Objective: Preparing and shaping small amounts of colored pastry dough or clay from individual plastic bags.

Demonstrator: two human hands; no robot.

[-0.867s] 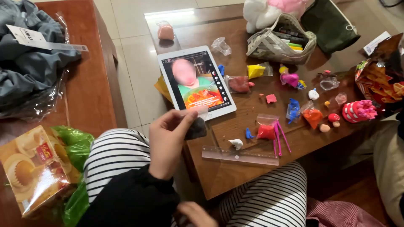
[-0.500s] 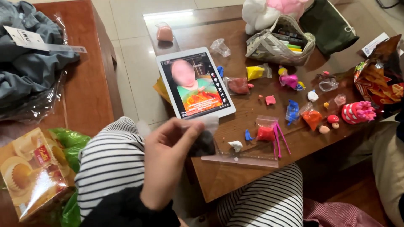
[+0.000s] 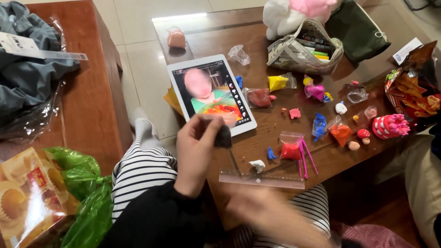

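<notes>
Head view: left hand (image 3: 196,154) raised over the near edge of the wooden table (image 3: 257,46), fingers curled shut, pinching a dark lump of clay (image 3: 223,136) between thumb and fingertips. The lump sits just below the tablet's (image 3: 209,94) lower edge, above the tabletop. Right hand (image 3: 271,216) is low in frame, near the table's front edge, heavily motion-blurred; can't tell if it's open or closed or whether it holds anything. A clear ruler (image 3: 262,178) lies on the table just beyond it. Near the ruler: a small white clay piece (image 3: 257,165), a blue clay bit (image 3: 272,154), a bag of red clay (image 3: 291,148), pink plastic tools (image 3: 305,158). Farther back: yellow clay in a bag (image 3: 278,82), an orange clay bag (image 3: 341,134), a red-and-white striped clay figure (image 3: 389,126), an open pencil case (image 3: 305,51) with pens. Striped trouser knees show under the arms. Green plastic bag (image 3: 85,193) and a snack box (image 3: 25,193) at left on a second wooden surface.
</notes>
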